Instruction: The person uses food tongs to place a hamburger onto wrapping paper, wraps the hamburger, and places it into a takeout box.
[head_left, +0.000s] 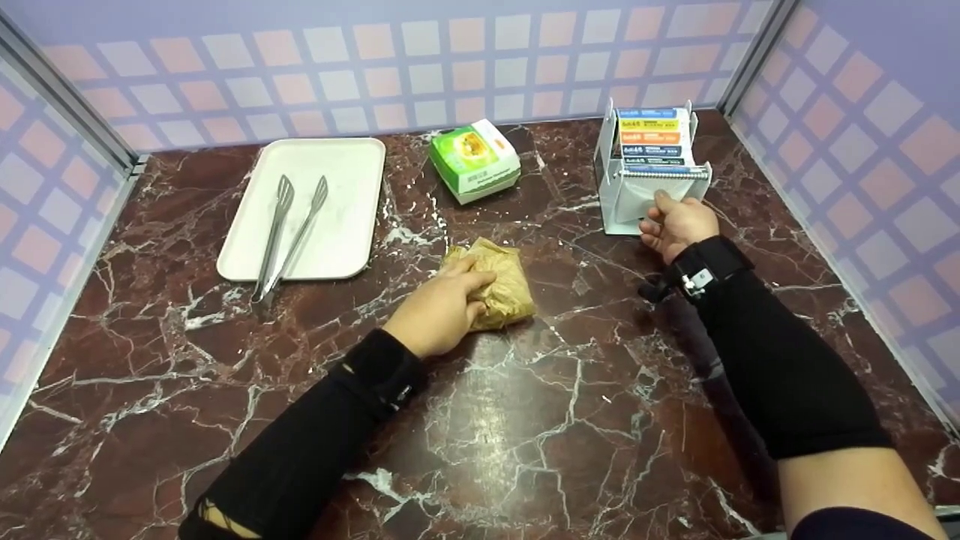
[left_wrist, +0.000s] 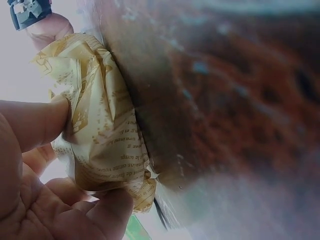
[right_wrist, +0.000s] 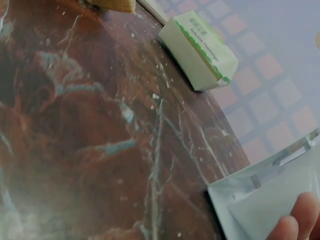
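Observation:
On the table's middle, my left hand (head_left: 433, 311) grips a crumpled tan paper-wrapped packet (head_left: 508, 281). Its thumb lies on one side and its fingers curl under the other in the left wrist view, where printed words show on the wrapper (left_wrist: 105, 145). At the back right, my right hand (head_left: 686, 227) pinches a thin whitish sheet (head_left: 636, 193) hanging at the front of a label dispenser (head_left: 609, 202). Several coloured rolls (head_left: 649, 138) with printed labels sit in the dispenser. The right wrist view catches only fingertips (right_wrist: 305, 212) over the pale sheet (right_wrist: 270, 202).
A green and white hamburger box (head_left: 480, 161) stands closed at the back middle. To the left lies a white tray (head_left: 352, 225) with metal tongs (head_left: 279, 232) on it, handle end over the near rim. Tiled-pattern walls (head_left: 427, 56) enclose the marbled table (head_left: 487, 435).

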